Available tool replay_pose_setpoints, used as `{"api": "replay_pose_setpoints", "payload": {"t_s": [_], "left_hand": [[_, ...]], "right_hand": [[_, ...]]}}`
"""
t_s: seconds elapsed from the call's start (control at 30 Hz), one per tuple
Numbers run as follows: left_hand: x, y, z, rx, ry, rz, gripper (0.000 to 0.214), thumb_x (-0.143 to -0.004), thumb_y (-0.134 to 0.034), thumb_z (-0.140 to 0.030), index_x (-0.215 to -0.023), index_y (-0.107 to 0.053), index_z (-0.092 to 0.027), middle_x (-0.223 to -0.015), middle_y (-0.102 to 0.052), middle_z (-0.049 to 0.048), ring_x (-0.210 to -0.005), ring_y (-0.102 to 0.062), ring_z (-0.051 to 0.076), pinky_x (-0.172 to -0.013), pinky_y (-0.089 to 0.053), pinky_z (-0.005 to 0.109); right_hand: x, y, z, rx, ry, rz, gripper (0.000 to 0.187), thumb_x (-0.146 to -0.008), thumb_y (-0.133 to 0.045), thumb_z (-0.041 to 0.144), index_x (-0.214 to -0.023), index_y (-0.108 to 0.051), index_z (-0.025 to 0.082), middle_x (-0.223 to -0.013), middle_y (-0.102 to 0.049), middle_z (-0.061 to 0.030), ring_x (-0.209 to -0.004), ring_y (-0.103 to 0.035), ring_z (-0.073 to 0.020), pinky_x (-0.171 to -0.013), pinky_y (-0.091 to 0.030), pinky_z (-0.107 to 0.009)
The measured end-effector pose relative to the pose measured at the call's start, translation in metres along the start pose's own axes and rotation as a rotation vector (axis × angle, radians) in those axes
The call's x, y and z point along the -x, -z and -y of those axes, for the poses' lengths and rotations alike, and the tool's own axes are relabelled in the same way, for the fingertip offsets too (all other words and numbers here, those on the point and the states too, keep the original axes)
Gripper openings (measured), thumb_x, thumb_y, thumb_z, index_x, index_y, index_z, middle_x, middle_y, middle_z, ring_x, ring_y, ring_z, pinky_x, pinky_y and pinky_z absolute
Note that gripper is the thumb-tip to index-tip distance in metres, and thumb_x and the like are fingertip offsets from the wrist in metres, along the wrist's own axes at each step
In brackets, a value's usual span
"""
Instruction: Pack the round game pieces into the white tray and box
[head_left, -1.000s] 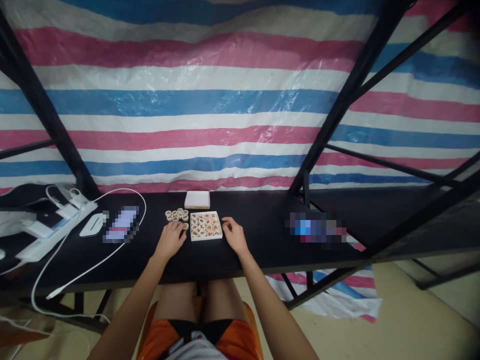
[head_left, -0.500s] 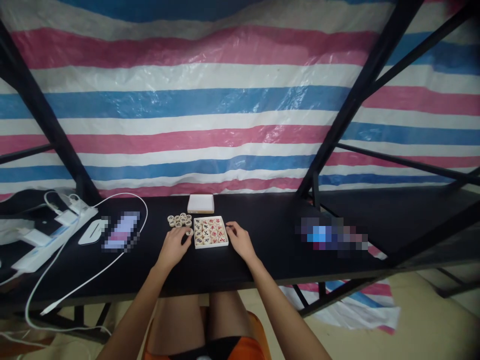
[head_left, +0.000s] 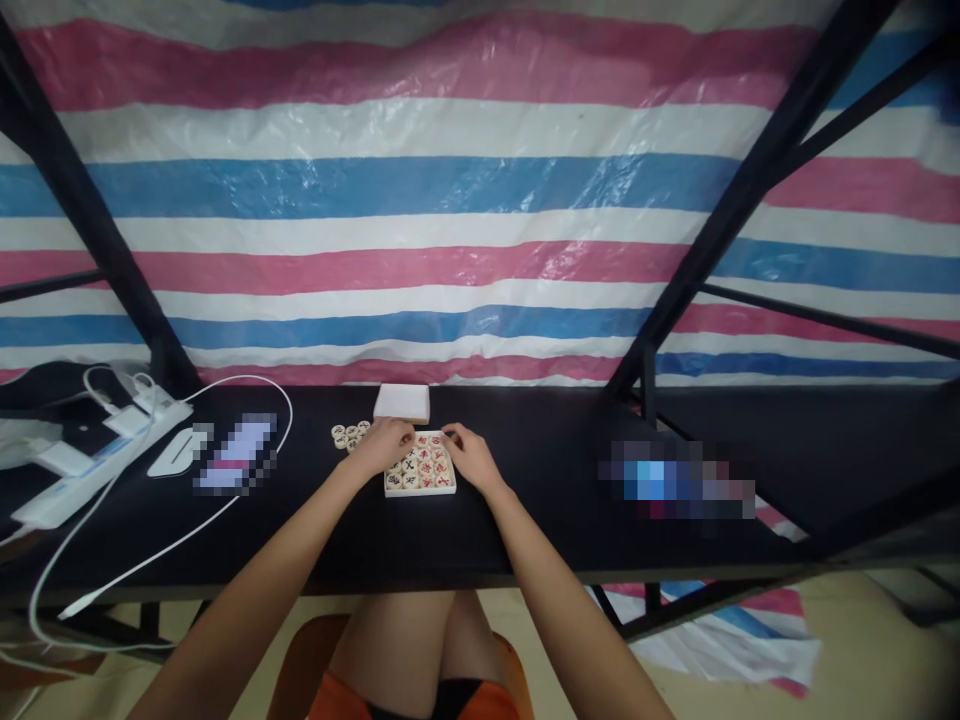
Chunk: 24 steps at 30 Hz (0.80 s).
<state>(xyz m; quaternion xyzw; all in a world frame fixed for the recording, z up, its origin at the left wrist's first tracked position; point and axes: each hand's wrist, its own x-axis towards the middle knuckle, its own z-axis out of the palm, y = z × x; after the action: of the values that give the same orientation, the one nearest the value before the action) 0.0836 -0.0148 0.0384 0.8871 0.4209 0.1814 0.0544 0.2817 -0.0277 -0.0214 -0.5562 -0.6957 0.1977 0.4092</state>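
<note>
A small white square tray (head_left: 420,489) lies on the black table, filled with round wooden chess pieces marked in red and black. My left hand (head_left: 385,444) hovers over the tray's far left corner with its fingers curled down; what they pinch is hidden. My right hand (head_left: 466,457) lies against the tray's right side, fingertips bent onto its far right rim. Several loose chess pieces (head_left: 347,434) lie in a cluster just left of my left hand. A flat white box lid (head_left: 403,402) sits behind the tray.
On the left of the black table (head_left: 525,520) lie a white mouse (head_left: 170,455), a blurred phone (head_left: 231,455), a power strip (head_left: 82,465) with chargers and a trailing white cable (head_left: 150,560). A blurred object (head_left: 675,480) lies right. Black frame bars cross before a striped tarp.
My left hand has moved from the loose pieces at the tray's left side up over its far left corner. My right hand slid forward along the tray's right edge. The camera shifted slightly.
</note>
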Motion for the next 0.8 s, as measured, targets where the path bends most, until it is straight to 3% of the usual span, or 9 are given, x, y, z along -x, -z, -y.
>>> {"api": "replay_pose_setpoints", "payload": {"t_s": [0.2, 0.3, 0.43, 0.5, 0.6, 0.8], "left_hand": [[0.011, 0.002, 0.013, 0.053, 0.013, -0.071, 0.023, -0.086, -0.047, -0.026, -0.085, -0.068, -0.018, -0.095, -0.067, 0.0082, -0.094, -0.059, 0.022, -0.086, -0.044, 0.032], [0.023, 0.010, 0.041, 0.036, 0.127, -0.152, 0.029, -0.088, -0.042, -0.031, -0.097, -0.067, -0.018, -0.105, -0.064, 0.0087, -0.100, -0.055, 0.024, -0.092, -0.042, 0.036], [0.042, 0.013, 0.086, -0.024, 0.262, -0.149, 0.029, -0.086, -0.046, -0.033, -0.102, -0.067, -0.019, -0.109, -0.061, 0.0094, -0.103, -0.054, 0.026, -0.095, -0.041, 0.039], [0.049, 0.011, 0.097, -0.056, 0.346, -0.141, 0.030, -0.085, -0.047, -0.032, -0.102, -0.067, -0.019, -0.108, -0.061, 0.0104, -0.102, -0.054, 0.026, -0.094, -0.042, 0.039], [0.051, 0.005, 0.097, -0.078, 0.395, -0.113, 0.031, -0.086, -0.045, -0.030, -0.103, -0.067, -0.019, -0.105, -0.062, 0.0103, -0.100, -0.055, 0.025, -0.092, -0.043, 0.038], [0.049, 0.001, 0.095, -0.040, 0.342, -0.131, 0.039, -0.088, -0.039, -0.030, -0.111, -0.065, -0.013, -0.111, -0.063, 0.0141, -0.103, -0.057, 0.026, -0.096, -0.042, 0.039]], "right_hand": [[0.000, 0.000, -0.002, 0.057, 0.035, -0.025, 0.023, -0.085, -0.046, 0.033, -0.098, -0.062, 0.022, -0.077, -0.059, -0.0012, -0.074, -0.056, -0.0163, -0.072, -0.041, -0.028], [0.000, 0.002, -0.001, 0.003, 0.010, -0.030, 0.025, -0.085, -0.046, 0.036, -0.099, -0.062, 0.022, -0.076, -0.060, -0.0007, -0.073, -0.056, -0.0160, -0.071, -0.042, -0.028], [-0.001, 0.003, -0.001, -0.059, -0.031, -0.013, 0.027, -0.085, -0.045, 0.038, -0.098, -0.062, 0.022, -0.074, -0.061, -0.0004, -0.071, -0.057, -0.0158, -0.069, -0.042, -0.027], [-0.001, 0.003, -0.002, -0.061, -0.034, -0.009, 0.027, -0.085, -0.045, 0.038, -0.098, -0.062, 0.021, -0.076, -0.063, -0.0006, -0.071, -0.057, -0.0157, -0.069, -0.042, -0.027], [-0.001, 0.003, -0.004, -0.040, -0.024, -0.033, 0.026, -0.085, -0.046, 0.037, -0.096, -0.063, 0.021, -0.078, -0.063, -0.0013, -0.071, -0.057, -0.0153, -0.071, -0.043, -0.028], [0.002, 0.005, -0.004, -0.053, -0.041, -0.042, 0.027, -0.084, -0.046, 0.038, -0.095, -0.064, 0.020, -0.082, -0.065, -0.0025, -0.075, -0.058, -0.0157, -0.074, -0.043, -0.029]]}}
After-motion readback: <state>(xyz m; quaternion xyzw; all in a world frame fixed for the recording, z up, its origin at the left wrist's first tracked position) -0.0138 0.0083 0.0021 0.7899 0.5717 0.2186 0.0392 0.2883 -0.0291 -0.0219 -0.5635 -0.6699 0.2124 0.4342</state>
